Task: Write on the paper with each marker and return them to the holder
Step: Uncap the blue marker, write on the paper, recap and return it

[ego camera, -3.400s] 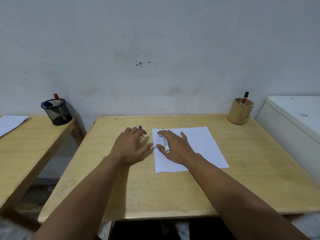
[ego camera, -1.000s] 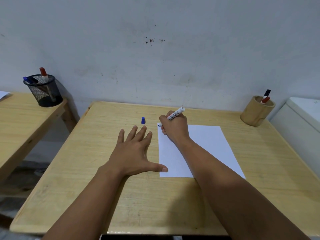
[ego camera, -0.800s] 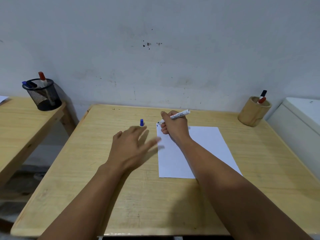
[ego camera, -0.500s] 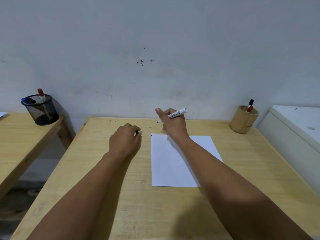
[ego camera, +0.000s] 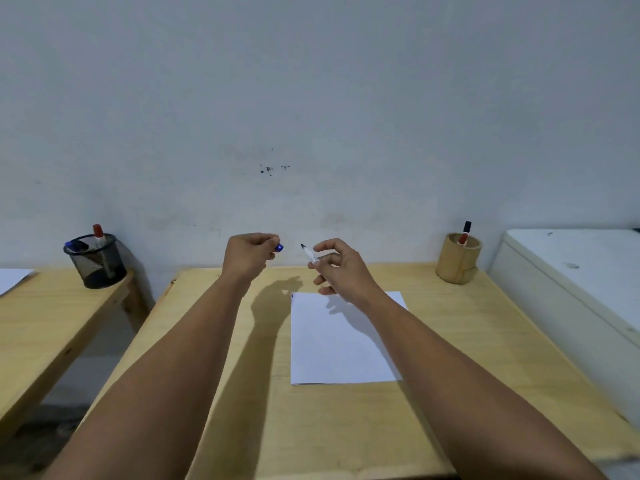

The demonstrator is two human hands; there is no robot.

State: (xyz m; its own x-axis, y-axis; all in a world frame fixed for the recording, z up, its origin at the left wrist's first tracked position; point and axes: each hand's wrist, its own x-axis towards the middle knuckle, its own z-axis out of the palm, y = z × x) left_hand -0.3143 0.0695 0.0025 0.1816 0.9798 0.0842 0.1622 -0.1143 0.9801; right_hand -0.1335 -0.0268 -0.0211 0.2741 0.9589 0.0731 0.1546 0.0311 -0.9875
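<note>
My right hand (ego camera: 341, 271) is raised above the table and grips a white marker (ego camera: 309, 253), its dark uncapped tip pointing up and left. My left hand (ego camera: 249, 255) is raised beside it and pinches the blue cap (ego camera: 279, 248), a short gap away from the tip. Below the hands, a white sheet of paper (ego camera: 337, 344) lies on the wooden table (ego camera: 450, 341), with a small dark mark at its far left corner. A bamboo holder (ego camera: 458, 259) at the table's back right holds a red-capped and a black-capped marker.
A black mesh cup (ego camera: 95, 262) with a red and a blue marker stands on a second wooden table at the left, with a gap between the tables. A white cabinet (ego camera: 575, 271) borders the table on the right. A grey wall runs behind.
My left hand picked the blue cap off the table and rose. My right hand lifted the marker off the paper and turned its tip toward the cap. The view tilted up.
</note>
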